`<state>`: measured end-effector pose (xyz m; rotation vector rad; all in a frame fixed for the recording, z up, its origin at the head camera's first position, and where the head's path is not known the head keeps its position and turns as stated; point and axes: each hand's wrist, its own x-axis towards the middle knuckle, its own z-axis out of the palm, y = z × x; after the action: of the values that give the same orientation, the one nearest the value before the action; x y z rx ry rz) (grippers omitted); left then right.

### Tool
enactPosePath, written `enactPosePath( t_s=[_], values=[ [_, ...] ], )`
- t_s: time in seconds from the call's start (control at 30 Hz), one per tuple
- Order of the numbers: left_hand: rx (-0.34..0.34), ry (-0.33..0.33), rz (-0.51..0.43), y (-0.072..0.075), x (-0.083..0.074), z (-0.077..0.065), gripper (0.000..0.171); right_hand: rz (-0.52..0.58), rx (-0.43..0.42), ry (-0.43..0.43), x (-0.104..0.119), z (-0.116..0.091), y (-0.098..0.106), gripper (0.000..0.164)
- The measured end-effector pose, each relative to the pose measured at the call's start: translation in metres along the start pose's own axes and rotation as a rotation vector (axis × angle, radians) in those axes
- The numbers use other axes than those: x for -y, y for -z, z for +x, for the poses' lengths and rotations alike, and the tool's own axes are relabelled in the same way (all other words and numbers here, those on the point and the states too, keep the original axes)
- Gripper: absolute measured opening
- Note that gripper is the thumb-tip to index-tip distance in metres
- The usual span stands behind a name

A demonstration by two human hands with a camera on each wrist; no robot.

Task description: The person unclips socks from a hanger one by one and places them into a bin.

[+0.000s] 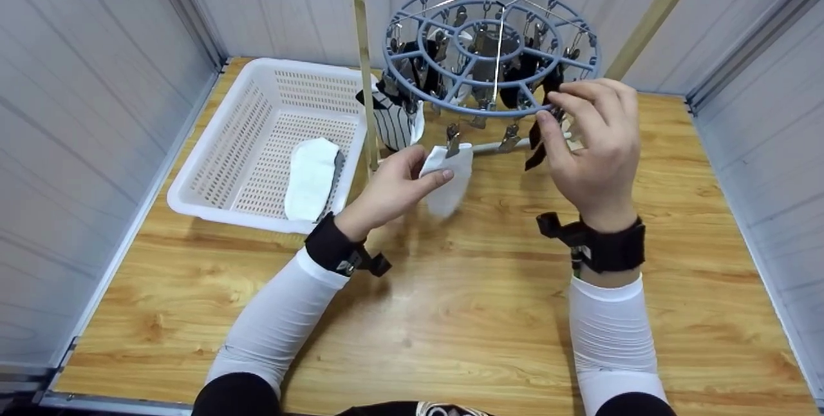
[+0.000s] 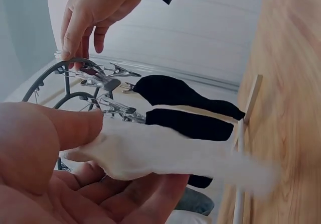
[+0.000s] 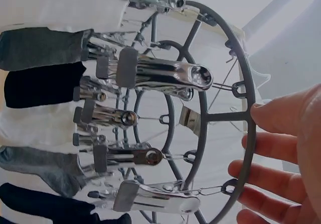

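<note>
Your left hand pinches a sock; your right hand grips the rack.
Head view: the sock is just below the rack's near edge. Left wrist view: your thumb and fingers hold it. Right wrist view: your thumb and parted fingers straddle the rack's edge.

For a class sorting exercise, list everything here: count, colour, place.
Round rack: one, blue, above the table
Clips: many, silvery, beneath rack
Hung socks: several, black, grey, white, on rack
Striped sock: one, black-and-white, hung by basket
Held sock: one, white, below a clip
Basket: one, white, table's left
Basket sock: at least one, white, inside
Poles: two, yellowish, beside rack
Walls: three, pale, round table
Table: one, brown, below
Left hand: one, bare, on held sock
Right hand: one, bare, on rack
Wristbands: two, black, wrists
Sleeves: two, white, forearms
</note>
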<state>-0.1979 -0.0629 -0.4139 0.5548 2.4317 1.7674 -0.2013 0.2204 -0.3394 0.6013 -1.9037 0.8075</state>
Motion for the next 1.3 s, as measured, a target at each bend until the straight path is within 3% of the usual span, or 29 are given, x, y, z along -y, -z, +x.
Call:
enactPosePath(
  t_s=[0.3,0.53,0.77,0.87,0.93,1.03,1.13,1.3],
  values=[
    [0.041,-0.009,0.084,-0.001,-0.008,-0.005,0.025,-0.030,0.040,-0.048,-0.008,0.000,0.008,0.027],
    [0.065,-0.015,0.052,-0.001,-0.009,-0.005,0.020,-0.017,0.038,-0.077,-0.006,0.003,0.013,0.029],
    [0.061,-0.015,0.056,0.001,-0.010,-0.005,0.022,0.113,-0.131,-0.040,0.031,0.013,0.014,0.020],
    [0.062,-0.013,0.047,0.001,-0.011,-0.005,0.022,0.191,-0.193,0.017,0.048,0.011,0.009,0.017],
    [0.062,-0.011,0.044,0.001,-0.011,-0.005,0.021,0.256,-0.189,0.083,0.054,0.007,0.004,0.016],
    [0.067,-0.004,0.039,0.001,-0.012,-0.005,0.020,0.339,-0.089,0.197,0.059,-0.001,-0.002,0.019],
    [0.075,0.003,0.032,0.001,-0.013,-0.006,0.023,0.367,0.084,0.267,0.059,-0.008,-0.006,0.017],
    [0.109,0.005,-0.007,0.002,-0.013,-0.006,0.030,0.261,0.351,0.259,0.052,-0.014,-0.012,0.021]
  ],
)
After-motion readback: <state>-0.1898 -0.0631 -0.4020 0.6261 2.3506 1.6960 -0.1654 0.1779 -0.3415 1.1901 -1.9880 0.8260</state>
